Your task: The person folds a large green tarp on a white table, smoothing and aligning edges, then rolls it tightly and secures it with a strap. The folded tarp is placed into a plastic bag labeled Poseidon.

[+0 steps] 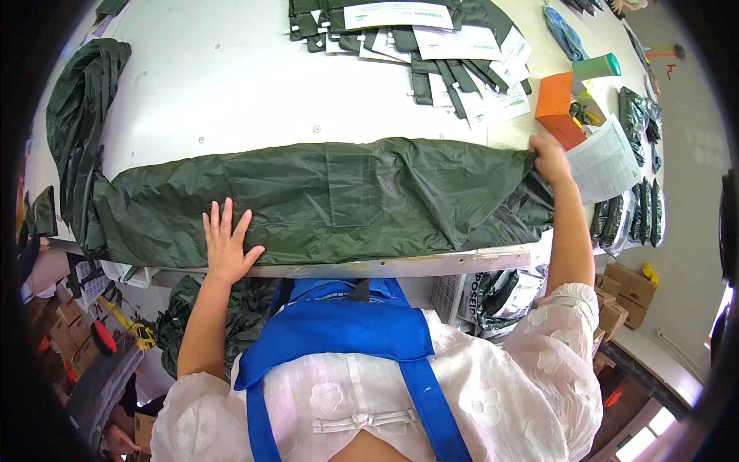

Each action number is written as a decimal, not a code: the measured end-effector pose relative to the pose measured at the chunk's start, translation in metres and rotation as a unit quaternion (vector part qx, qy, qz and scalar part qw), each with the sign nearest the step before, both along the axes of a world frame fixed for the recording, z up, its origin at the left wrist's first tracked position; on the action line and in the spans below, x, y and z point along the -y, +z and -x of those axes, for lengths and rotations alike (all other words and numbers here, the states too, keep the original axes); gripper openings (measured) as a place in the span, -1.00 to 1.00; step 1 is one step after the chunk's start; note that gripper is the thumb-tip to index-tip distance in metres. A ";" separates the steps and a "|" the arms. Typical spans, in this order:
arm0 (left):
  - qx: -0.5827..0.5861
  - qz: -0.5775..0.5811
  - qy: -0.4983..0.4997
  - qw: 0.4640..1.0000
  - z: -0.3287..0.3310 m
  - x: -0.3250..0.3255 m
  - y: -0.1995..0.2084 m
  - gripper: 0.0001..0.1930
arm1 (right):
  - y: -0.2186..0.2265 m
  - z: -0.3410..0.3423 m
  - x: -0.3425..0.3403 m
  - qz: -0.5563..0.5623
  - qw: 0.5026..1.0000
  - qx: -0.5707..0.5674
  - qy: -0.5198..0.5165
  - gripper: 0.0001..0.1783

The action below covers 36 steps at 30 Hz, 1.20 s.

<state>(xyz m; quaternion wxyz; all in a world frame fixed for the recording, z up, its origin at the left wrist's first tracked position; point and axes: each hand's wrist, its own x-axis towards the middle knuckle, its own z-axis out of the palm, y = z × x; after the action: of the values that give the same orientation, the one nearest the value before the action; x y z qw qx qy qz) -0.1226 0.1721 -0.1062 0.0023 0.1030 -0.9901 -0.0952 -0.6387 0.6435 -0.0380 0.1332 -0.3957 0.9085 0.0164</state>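
A dark green waterproof garment [300,185], thin and slightly shiny, lies in a long folded strip along the table's near edge. A seamed rectangular panel shows near its middle. My left hand [227,246] rests flat on the left part of the strip, fingers spread, holding nothing. At the far right end, my right hand [550,160] is closed on the garment's upper corner; its fingertips are partly hidden. Loose creases run from that corner down toward the lower edge. On the left, more dark green fabric [81,131] is bunched and heaped against the strip.
Several dark green packs with white paper sheets [454,42] lie at the table's far side. Right of my right hand are an orange box [556,108], a printed sheet [604,165] and a green-ended roll [604,66]. Plastic-wrapped packs [633,115] line the right edge.
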 end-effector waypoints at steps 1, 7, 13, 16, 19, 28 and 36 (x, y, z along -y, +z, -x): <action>-0.010 0.000 0.006 1.000 -0.003 0.000 -0.001 -0.24 | 0.004 -0.001 0.003 0.122 0.991 -0.028 -0.051 -0.78; 0.002 0.001 0.001 1.000 0.009 0.000 -0.007 -0.24 | -0.057 0.015 -0.041 0.043 0.985 -0.129 -0.107 -0.82; 0.000 0.004 0.024 1.000 0.002 -0.005 -0.005 -0.24 | 0.042 -0.076 0.078 0.042 0.998 -0.035 -0.042 -0.23; -0.005 0.006 0.024 1.000 0.004 -0.006 -0.004 -0.25 | 0.014 -0.188 0.183 0.199 0.979 0.009 0.048 -0.21; -0.027 -0.001 0.005 1.000 0.009 0.000 -0.002 -0.26 | -0.066 -0.216 0.216 0.128 0.989 -0.050 0.049 -0.29; 0.017 -0.057 0.063 0.996 0.001 -0.003 0.001 -0.27 | -0.023 -0.313 0.299 0.178 0.974 0.052 0.132 -0.23; 0.039 0.103 0.380 0.918 -0.147 0.161 -0.016 -0.37 | -0.067 -0.347 0.327 0.079 0.980 -0.033 0.182 -0.33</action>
<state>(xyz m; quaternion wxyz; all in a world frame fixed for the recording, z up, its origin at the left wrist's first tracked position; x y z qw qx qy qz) 0.0248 0.0113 -0.1222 0.0103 0.4747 -0.8799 0.0199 -0.2914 0.3168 -0.1054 0.0665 -0.5632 0.8235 -0.0182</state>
